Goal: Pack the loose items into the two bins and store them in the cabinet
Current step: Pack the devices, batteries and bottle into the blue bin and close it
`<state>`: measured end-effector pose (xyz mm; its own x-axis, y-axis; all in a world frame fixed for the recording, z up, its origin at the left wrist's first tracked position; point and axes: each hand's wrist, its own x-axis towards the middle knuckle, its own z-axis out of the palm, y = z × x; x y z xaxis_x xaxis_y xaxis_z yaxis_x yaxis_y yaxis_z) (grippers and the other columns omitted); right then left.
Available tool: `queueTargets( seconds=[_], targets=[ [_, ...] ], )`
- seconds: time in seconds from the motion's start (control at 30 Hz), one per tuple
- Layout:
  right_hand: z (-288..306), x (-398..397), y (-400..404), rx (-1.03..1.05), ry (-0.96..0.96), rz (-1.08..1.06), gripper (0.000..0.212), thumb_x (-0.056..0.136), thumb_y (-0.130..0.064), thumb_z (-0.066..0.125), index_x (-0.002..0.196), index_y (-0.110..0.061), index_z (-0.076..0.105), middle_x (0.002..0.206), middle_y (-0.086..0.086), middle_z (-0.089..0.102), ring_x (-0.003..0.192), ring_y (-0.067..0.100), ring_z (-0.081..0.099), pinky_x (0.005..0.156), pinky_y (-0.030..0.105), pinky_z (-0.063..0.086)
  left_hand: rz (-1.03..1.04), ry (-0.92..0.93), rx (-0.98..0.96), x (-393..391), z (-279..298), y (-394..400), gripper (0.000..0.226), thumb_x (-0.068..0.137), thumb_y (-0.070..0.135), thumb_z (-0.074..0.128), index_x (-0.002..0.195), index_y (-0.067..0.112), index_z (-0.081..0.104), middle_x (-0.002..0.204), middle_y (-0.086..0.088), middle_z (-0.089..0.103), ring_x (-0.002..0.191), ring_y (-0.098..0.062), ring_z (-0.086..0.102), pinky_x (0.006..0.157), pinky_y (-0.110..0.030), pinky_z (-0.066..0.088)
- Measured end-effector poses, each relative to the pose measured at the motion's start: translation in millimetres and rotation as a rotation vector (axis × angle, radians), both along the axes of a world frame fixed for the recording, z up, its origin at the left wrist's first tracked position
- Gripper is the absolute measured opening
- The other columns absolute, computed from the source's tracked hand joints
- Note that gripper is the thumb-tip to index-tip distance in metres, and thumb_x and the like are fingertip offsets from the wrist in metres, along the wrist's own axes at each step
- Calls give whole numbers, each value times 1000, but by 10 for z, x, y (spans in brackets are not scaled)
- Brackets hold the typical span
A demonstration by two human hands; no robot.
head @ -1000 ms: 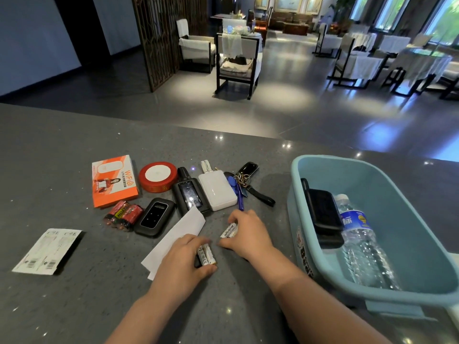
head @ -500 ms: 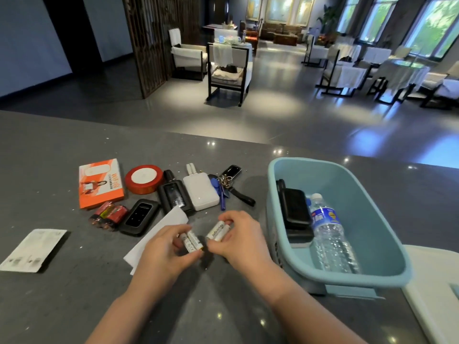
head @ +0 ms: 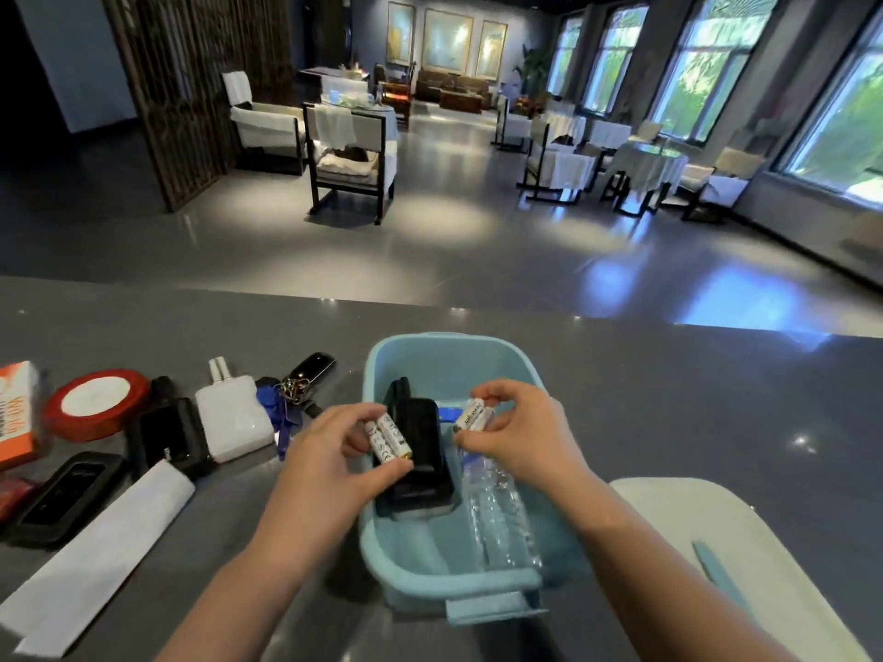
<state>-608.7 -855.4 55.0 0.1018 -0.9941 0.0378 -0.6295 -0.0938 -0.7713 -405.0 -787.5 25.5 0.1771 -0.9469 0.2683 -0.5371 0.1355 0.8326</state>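
Over the blue bin [head: 521, 578] on the grey surface [head: 693, 398], my left hand [head: 329, 463] pinches two white batteries [head: 388, 439] and my right hand [head: 523, 434] pinches two more [head: 472, 415]. Inside the bin, my hands partly hide a black device [head: 420, 451] and a blurred clear bottle [head: 497, 513]. The orange box [head: 16, 415] is cut off at left.

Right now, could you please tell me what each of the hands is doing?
Left hand: pinching two white batteries over the blue bin.
Right hand: pinching more white batteries over it.
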Motion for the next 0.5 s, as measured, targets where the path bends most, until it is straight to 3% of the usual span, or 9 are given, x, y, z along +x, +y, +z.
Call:
queueTargets(
  seconds=[0.1, 0.2, 0.27, 0.37, 0.5],
  targets=[
    [-89, -86, -370, -34, 152, 54, 46, 58, -23, 84, 100, -29, 67, 88, -8, 69, 59, -8, 58, 57, 4, 42, -20, -37, -33, -183, 58, -268, 52, 61, 25, 86, 107, 33, 63, 94, 16, 58, 83, -1, 53, 73, -8, 40],
    [-138, -12, -750, -54, 378, 163, 54, 62, -27, 82, 113, -24, 66, 113, -3, 66, 95, 9, 63, 80, 16, 45, -39, -127, -42, -255, 116, -493, 51, 63, 26, 85, 109, 28, 63, 90, 17, 55, 83, 0, 51, 73, -6, 36],
    [-179, 85, -958, -39, 500, 245, 56, 65, -29, 82, 117, -23, 65, 119, -1, 65, 108, 16, 60, 89, 22, 44, -46, -182, -24, -241, 122, -590, 51, 65, 27, 83, 110, 27, 62, 92, 19, 53, 83, 0, 50, 77, -9, 36],
    [-290, 240, -1157, -16, 618, 373, 59, 67, -26, 81, 123, -21, 63, 123, 3, 64, 113, 21, 59, 94, 27, 46, -35, -272, 9, -173, 57, -654, 51, 66, 34, 82, 112, 31, 60, 100, 22, 54, 90, -1, 50, 90, -22, 35],
    [-453, 359, -1296, 16, 717, 453, 60, 68, -23, 81, 125, -19, 61, 123, 6, 63, 113, 26, 59, 96, 34, 48, -5, -269, 63, -121, -43, -672, 52, 68, 40, 80, 113, 41, 55, 107, 27, 52, 99, -2, 44, 87, -16, 22]
  ],
)
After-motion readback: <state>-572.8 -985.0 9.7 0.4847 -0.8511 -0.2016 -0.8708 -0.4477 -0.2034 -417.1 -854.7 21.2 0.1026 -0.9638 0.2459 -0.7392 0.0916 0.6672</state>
